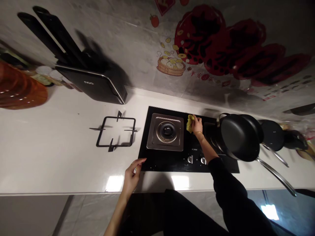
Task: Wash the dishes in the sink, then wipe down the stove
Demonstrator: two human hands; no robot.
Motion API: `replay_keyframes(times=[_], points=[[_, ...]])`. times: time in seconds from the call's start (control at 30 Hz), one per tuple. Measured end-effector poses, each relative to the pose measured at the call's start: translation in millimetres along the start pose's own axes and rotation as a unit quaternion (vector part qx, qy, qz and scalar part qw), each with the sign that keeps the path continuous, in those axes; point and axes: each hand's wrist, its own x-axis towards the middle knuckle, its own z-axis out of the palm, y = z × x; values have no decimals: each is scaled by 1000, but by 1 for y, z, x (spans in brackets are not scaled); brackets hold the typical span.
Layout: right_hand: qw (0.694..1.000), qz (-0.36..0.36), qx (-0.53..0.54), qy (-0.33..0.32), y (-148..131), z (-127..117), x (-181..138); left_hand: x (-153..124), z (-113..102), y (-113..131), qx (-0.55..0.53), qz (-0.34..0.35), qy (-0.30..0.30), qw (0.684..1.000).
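Note:
My right hand (197,124) is closed on a yellow cloth (189,124), pressed to the black glass gas hob (162,160) between its two burners. Left of the cloth, the uncovered burner (168,131) sits in a square metal drip plate (152,141). At the hob's front left corner is my left hand (132,173), its fingers curled together with a small yellow bit showing between them; what it is I cannot make out. A black pan support (98,139) lies on the white counter, left of the hob.
Several black pans (240,136) crowd the right side and hide part of the right burner; one handle juts past the counter edge. Two silver knobs (190,159) sit at the front. A black knife block (98,83) and an orange container (22,87) stand at left on the counter (61,157).

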Motion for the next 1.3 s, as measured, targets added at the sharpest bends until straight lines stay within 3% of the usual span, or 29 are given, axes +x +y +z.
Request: replay_keyframes(times=[0.17,0.27,0.4,0.5,0.6,0.7,0.87,1.13,1.2,1.3], points=[[996,32,-62,-47,-8,10,-6,-3,2,-1,-3,0,5,1000],[999,22,-31,-27,-11,11,3,-3,3,-1,-2,7,4,1000],[983,-165,74,32,-32,8,29,-3,2,-3,3,6,-2,1000],[956,-285,68,-31,-59,18,40,-3,3,-3,11,1,-5,1000],[952,-288,29,-101,-71,34,33,-4,5,-2,18,2,-12,1000],[958,-264,22,-109,-56,40,7,-6,5,0,18,6,-17,1000],[971,-211,-9,-112,-30,31,-61,-4,-1,1,4,9,-11,1000],[991,-53,-36,-118,-59,29,-174,4,-9,14,-24,59,-40,997],[991,-48,-14,-123,-65,34,-204,6,-10,18,-31,63,-47,996],[985,-100,74,-117,-71,38,-237,9,-13,20,-36,68,-61,995]])
